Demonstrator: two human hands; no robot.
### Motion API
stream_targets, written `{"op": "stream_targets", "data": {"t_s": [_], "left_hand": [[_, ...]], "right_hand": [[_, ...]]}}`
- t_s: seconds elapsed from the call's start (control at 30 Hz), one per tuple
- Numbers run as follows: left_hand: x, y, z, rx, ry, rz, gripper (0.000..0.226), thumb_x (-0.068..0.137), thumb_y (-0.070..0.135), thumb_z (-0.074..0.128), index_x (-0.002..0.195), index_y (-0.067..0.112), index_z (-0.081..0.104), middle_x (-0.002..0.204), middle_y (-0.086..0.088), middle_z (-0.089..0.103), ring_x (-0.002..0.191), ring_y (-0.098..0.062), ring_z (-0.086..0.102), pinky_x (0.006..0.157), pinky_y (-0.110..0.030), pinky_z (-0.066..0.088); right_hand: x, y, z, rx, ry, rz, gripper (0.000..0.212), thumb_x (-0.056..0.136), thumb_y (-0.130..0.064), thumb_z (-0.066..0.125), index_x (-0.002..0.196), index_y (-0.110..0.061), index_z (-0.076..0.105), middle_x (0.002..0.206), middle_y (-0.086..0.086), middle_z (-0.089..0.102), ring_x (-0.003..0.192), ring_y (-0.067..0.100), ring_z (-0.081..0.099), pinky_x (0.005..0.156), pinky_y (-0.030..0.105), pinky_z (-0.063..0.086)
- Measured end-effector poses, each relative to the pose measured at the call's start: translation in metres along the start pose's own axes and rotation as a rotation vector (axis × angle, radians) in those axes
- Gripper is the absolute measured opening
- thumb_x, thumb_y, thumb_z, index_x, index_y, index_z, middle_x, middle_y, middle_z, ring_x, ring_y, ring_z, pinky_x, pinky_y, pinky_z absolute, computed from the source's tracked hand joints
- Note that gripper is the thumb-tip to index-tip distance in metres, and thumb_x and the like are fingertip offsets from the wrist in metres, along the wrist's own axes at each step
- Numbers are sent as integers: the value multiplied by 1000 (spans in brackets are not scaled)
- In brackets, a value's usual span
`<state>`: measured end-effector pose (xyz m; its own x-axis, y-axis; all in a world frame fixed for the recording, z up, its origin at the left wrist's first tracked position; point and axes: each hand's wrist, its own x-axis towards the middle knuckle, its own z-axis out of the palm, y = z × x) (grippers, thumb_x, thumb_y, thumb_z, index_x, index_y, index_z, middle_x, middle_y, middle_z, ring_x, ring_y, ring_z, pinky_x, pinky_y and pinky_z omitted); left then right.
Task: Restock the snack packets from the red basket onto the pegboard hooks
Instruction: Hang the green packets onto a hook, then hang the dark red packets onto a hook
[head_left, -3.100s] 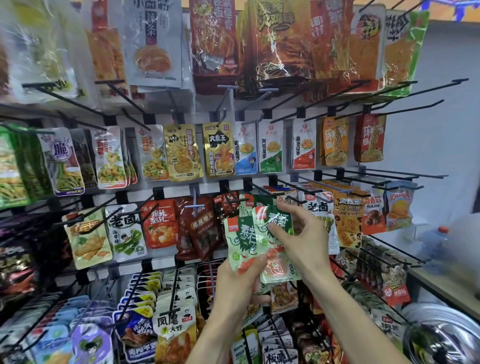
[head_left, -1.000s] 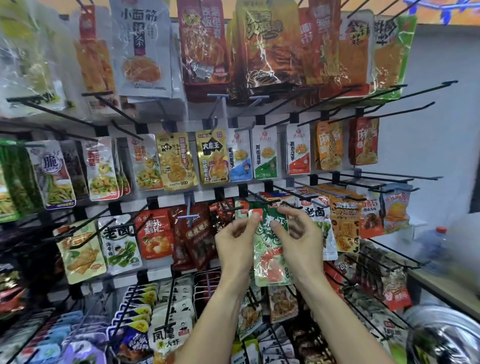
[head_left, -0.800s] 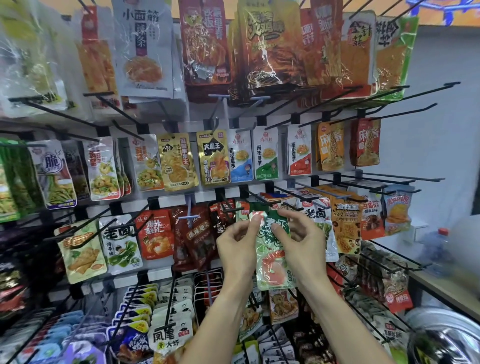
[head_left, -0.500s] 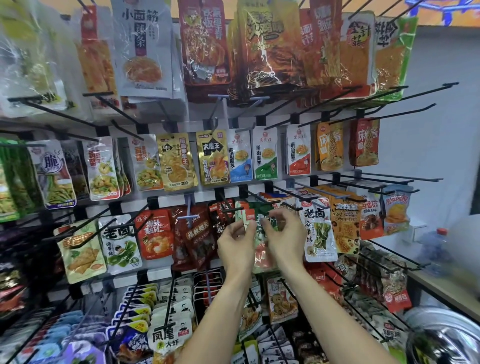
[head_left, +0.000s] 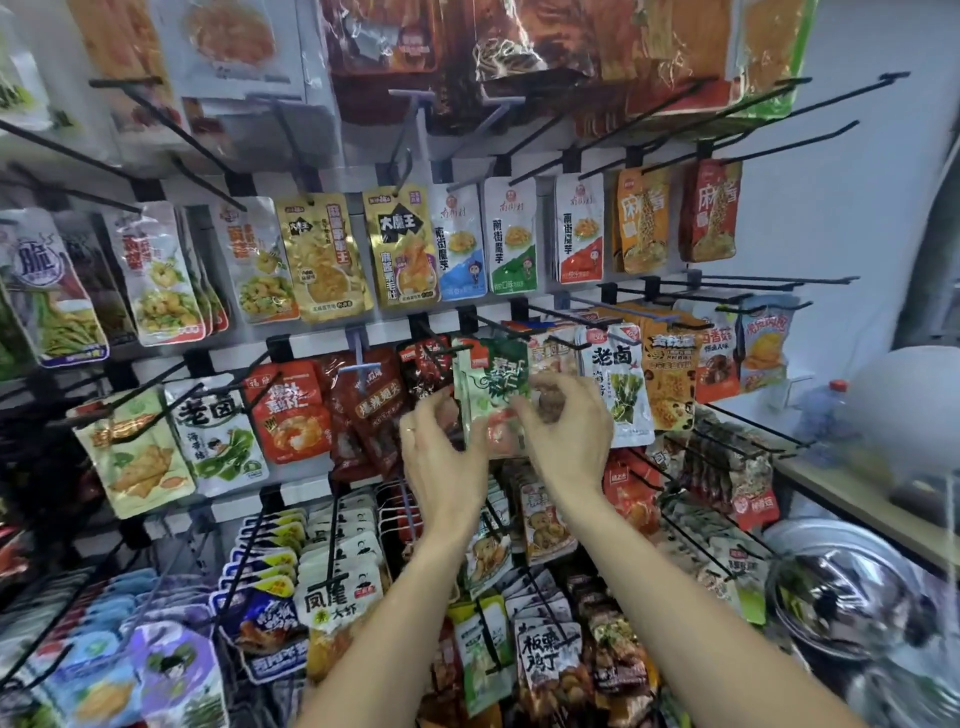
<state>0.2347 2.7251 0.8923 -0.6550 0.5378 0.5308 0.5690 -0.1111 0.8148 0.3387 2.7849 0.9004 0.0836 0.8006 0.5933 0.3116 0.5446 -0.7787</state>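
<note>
Pkt (head_left: 618, 384) just right of right hand (head_left: 563, 431): "老卤". Gold pkt (head_left: 402, 249) above left hand (head_left: 441, 462): "大魔王". Pkt (head_left: 340, 605) below-left: "凤尾".

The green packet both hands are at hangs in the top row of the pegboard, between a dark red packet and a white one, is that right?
Not quite. The head view shows the green packet in the third row down, not the top one. The rest holds: the left hand and right hand are at it, with a dark red packet on its left and a white packet on its right.
</note>
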Motion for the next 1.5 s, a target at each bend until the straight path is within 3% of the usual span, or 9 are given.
{"op": "stream_targets", "data": {"t_s": [0.1, 0.27, 0.43, 0.67, 1.03, 1.13, 1.3, 1.4, 1.5], "left_hand": [[-31, -6, -13, 7, -73, 175, 34, 99, 35, 72, 130, 23, 62, 127, 6, 56, 120, -11, 54, 97, -24, 41], [-114, -45, -16, 8, -478, 344, 23, 103, 32, 67, 126, 25, 67, 124, 8, 56, 119, -10, 57, 97, -27, 46], [-214, -128, -4, 108, -968, 263, 34, 106, 41, 60, 136, 26, 64, 133, 3, 55, 107, -12, 58, 86, -24, 44], [-359, -236, -26, 363, -1486, 15, 48, 107, 46, 54, 149, 21, 57, 145, -9, 57, 138, -27, 49, 116, -42, 38], [-484, -292, -50, 605, -1532, -308, 51, 108, 39, 53, 157, 23, 48, 158, -6, 50, 148, -26, 41, 116, -33, 32], [-510, -319, -36, 599, -1512, -442, 52, 101, 47, 55, 150, 28, 55, 146, -5, 60, 141, -25, 49, 114, -40, 43], [-547, -391, 6, 628, -1520, -481, 68, 96, 33, 73, 157, 26, 45, 151, -10, 51, 141, -29, 48, 114, -41, 43], [-578, -465, 34, 631, -1579, -538, 89, 88, 26, 85, 161, 24, 35, 159, -8, 43, 146, -26, 42, 116, -37, 39], [-617, -558, 57, 644, -1722, -500, 107, 83, 29, 89, 166, 20, 21, 168, -8, 30, 155, -27, 29, 123, -37, 30]], "right_hand": [[-41, 13, -33, 13, -16, 3, 19, 90, -38, 78, 106, -30, 71, 108, -13, 63, 92, 0, 64, 87, 27, 54], [-140, 62, -89, -78, -62, 151, 22, 93, -39, 76, 112, -30, 70, 107, -18, 66, 101, -5, 61, 85, 8, 44], [-267, 141, -129, -196, -140, 476, 25, 92, -36, 78, 113, -34, 64, 109, -15, 67, 104, 5, 63, 89, 29, 53], [-449, 200, -165, -279, -243, 932, 55, 84, -61, 67, 123, -22, 66, 115, -6, 73, 104, 17, 70, 91, 48, 56], [-560, 263, -193, -301, -506, 1205, 52, 94, -43, 72, 138, -19, 59, 120, 0, 72, 105, 22, 66, 88, 30, 50], [-584, 297, -191, -318, -580, 1190, 46, 95, -39, 72, 136, -20, 60, 117, -11, 70, 90, 8, 60, 71, 14, 39], [-637, 376, -173, -336, -647, 1206, 40, 91, -35, 77, 126, -21, 64, 96, -36, 51, 79, -4, 50, 66, 3, 37], [-683, 441, -149, -354, -754, 1261, 52, 87, -39, 80, 132, -24, 59, 101, -29, 50, 109, 12, 59, 82, 22, 47], [-744, 517, -113, -389, -889, 1286, 75, 71, -71, 67, 131, -32, 48, 117, -16, 55, 129, 25, 55, 113, 55, 41]]}}
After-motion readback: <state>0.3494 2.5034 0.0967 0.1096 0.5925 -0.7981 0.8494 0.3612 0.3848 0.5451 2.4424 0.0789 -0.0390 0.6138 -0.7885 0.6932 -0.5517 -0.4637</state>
